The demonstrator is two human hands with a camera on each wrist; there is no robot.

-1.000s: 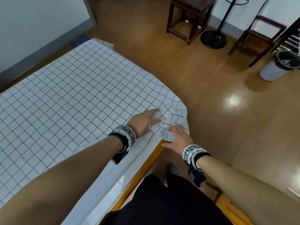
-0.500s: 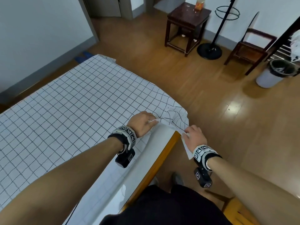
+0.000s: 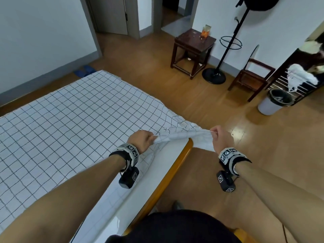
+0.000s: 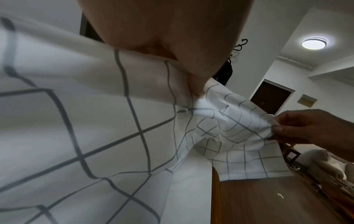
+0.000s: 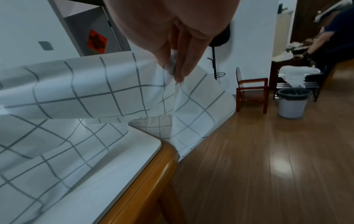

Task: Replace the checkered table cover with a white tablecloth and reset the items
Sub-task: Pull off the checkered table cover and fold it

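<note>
The checkered cover lies over a table with a white top and an orange wooden rim. Its near right corner is lifted off the table and stretched between both hands. My left hand grips the cloth over the table's near edge. My right hand pinches the corner just past the table's corner, above the floor. The left wrist view shows the cover running from my left fingers to the right hand. In the right wrist view my fingers pinch the cover above the table corner.
Wooden floor lies right of the table. A dark side table with a small orange item, a black coat stand, a low wooden chair and a white bin line the far wall. Blue slippers lie by the left wall.
Both hands closed on the bunched corner and lifted it off the table. The right hand moved right and up, pulling the cloth taut and baring the white tabletop corner.
</note>
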